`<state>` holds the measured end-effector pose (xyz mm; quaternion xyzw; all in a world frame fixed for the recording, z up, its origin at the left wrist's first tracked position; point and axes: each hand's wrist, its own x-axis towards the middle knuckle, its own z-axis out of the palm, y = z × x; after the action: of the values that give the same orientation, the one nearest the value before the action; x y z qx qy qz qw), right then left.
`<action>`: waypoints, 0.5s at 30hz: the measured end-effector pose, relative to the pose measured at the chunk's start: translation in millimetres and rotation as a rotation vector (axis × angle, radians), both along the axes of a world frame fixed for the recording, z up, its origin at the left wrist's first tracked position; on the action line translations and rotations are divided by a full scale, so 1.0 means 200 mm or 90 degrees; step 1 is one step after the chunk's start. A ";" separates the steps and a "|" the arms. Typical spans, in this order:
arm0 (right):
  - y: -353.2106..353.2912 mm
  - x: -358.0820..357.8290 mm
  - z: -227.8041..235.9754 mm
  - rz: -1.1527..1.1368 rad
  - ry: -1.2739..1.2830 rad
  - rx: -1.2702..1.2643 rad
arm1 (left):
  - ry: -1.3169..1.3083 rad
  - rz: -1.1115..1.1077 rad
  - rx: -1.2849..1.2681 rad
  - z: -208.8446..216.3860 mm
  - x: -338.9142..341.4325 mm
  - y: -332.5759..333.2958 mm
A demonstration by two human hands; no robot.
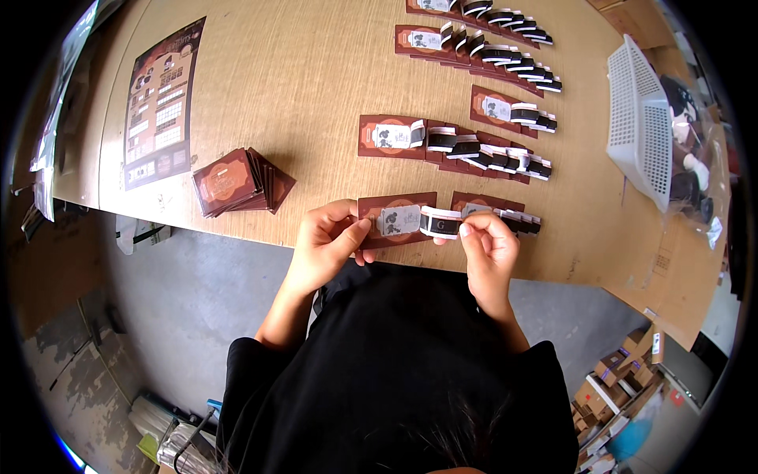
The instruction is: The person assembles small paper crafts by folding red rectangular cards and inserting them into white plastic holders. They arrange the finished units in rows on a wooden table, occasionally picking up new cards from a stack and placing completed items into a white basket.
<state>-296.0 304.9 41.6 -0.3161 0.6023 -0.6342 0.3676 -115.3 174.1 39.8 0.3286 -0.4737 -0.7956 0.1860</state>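
Just over the table's near edge I hold a dark red-brown card (377,204) with a pale printed picture. My left hand (322,243) pinches its left end between thumb and fingers. A small black-and-white band (440,223) sits at the card's right end, gripped at its right side by my right hand (491,251). Whether the band is fastened to the card cannot be seen. Partly behind my right hand lies an overlapping row of similar cards (489,199) with bands on them. To the left of my hands is a fanned stack of red-brown cards (227,180), with no bands showing.
Farther off on the wooden table (300,95) lie more overlapping rows of banded cards (392,136). A long printed sheet (164,103) is at the left. At the right edge stands a white perforated basket (641,118) beside plastic-wrapped items. Cardboard boxes (608,387) are piled below right.
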 end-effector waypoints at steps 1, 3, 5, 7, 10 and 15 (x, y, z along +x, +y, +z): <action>0.00 0.00 0.00 0.000 0.003 0.003 | 0.002 0.000 0.004 0.00 0.00 0.00; -0.01 0.00 0.01 -0.001 0.009 0.010 | 0.005 -0.002 0.012 0.01 0.00 -0.01; -0.01 0.00 0.01 -0.018 0.007 0.003 | 0.012 -0.005 0.013 0.01 -0.01 -0.02; -0.02 -0.01 0.01 -0.032 0.029 0.000 | 0.017 -0.008 0.016 0.02 -0.01 -0.02; -0.02 -0.02 -0.01 -0.027 0.036 -0.018 | 0.019 -0.008 0.014 0.02 -0.02 -0.02; -0.02 -0.02 -0.01 -0.045 0.013 -0.018 | 0.029 -0.012 0.002 0.03 -0.01 -0.02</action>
<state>-299.0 300.6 40.4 -0.3061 0.6082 -0.6517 0.3341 -117.6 170.8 45.6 0.3060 -0.4716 -0.8052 0.1886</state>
